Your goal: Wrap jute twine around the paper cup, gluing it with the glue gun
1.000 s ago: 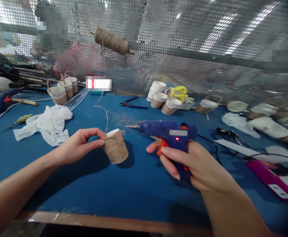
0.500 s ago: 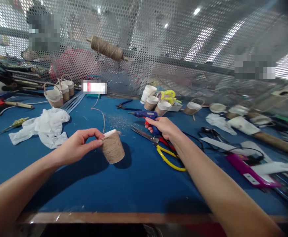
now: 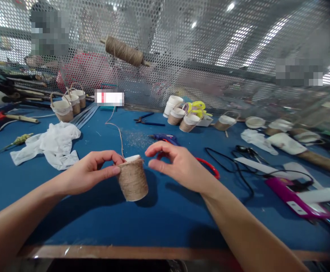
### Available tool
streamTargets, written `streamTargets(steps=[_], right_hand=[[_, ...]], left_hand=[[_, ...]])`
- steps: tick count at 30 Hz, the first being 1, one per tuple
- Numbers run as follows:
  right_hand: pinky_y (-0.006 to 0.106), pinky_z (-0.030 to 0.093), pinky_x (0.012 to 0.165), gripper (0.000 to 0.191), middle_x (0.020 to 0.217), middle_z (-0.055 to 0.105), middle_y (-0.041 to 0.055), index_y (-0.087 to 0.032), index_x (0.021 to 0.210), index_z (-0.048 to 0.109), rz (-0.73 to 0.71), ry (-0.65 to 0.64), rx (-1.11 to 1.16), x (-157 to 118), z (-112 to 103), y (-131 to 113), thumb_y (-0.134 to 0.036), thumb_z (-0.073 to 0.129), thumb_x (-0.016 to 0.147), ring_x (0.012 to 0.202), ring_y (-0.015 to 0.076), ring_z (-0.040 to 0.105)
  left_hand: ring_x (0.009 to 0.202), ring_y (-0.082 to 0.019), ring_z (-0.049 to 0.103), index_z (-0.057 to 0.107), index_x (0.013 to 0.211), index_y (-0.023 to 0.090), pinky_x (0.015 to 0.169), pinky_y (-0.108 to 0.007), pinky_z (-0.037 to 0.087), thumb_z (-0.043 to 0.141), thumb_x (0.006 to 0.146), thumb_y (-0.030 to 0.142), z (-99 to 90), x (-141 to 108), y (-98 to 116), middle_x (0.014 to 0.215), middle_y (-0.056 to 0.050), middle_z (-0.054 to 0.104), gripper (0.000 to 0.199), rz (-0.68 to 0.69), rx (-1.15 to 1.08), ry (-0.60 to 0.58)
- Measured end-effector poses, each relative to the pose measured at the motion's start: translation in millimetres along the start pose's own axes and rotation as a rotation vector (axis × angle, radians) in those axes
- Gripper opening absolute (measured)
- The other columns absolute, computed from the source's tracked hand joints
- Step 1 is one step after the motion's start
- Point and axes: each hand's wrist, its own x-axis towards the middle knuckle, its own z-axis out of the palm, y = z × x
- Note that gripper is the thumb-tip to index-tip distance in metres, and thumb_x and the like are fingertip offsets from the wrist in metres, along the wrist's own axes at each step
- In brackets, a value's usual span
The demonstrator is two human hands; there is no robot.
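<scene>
A small white cup wrapped in brown twine (image 3: 133,180) is pinched at its rim by my left hand (image 3: 97,172), tilted a little above the blue table. A strand of twine (image 3: 121,132) runs from its rim towards the back. My right hand (image 3: 176,164) is just right of the cup, thumb and fingers apart, holding nothing. Behind it lies a blue glue gun (image 3: 165,138), partly hidden. The red handle of the scissors (image 3: 208,166) shows beyond my right wrist. A spool of twine (image 3: 124,51) hangs at the mesh screen.
Pliers (image 3: 150,121), twine-wrapped cups (image 3: 189,122) and more small baskets (image 3: 62,110) stand or lie at the back. White cloth (image 3: 53,143) lies left. A black cable (image 3: 238,172) and a purple power strip (image 3: 286,196) are on the right.
My right hand has let go of the glue gun, which now lies on the table, and has moved left towards the cup. The cup has shifted slightly right and down with my left hand.
</scene>
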Motion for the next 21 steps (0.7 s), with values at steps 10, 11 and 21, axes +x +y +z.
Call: streamTargets(steps=[10, 11, 21], right_hand=[[0.027, 0.045, 0.074, 0.009, 0.087, 0.056, 0.0014, -0.019, 0.074, 0.052, -0.154, -0.044, 0.152, -15.7, 7.1, -3.5, -0.016, 0.054, 0.082, 0.078, 0.0115, 0.053], [0.027, 0.045, 0.074, 0.009, 0.087, 0.058, 0.0015, -0.019, 0.074, 0.051, -0.143, -0.042, 0.184, -17.4, 5.9, -2.6, -0.017, 0.054, 0.082, 0.078, 0.0117, 0.055], [0.02, 0.041, 0.051, 0.009, 0.064, 0.053, -0.0028, -0.02, 0.08, 0.057, 0.016, -0.099, 0.251, -24.2, 4.9, -4.4, -0.027, 0.054, 0.083, 0.056, 0.008, 0.048]], left_hand=[[0.09, -0.017, 0.054, 0.055, 0.08, 0.015, 0.081, -0.03, 0.042, 0.047, 0.084, 0.022, 0.5, -0.7, 3.5, 0.092, -0.005, 0.061, 0.012, -0.001, -0.06, -0.084], [0.089, -0.017, 0.054, 0.055, 0.08, 0.015, 0.08, -0.029, 0.042, 0.047, 0.084, 0.023, 0.4, -0.5, 3.4, 0.092, -0.005, 0.06, 0.012, -0.008, -0.065, -0.086], [0.09, -0.019, 0.054, 0.054, 0.079, 0.013, 0.078, -0.03, 0.043, 0.047, 0.084, 0.024, -0.7, -1.7, 6.6, 0.098, -0.008, 0.06, 0.014, -0.09, -0.087, -0.144]])
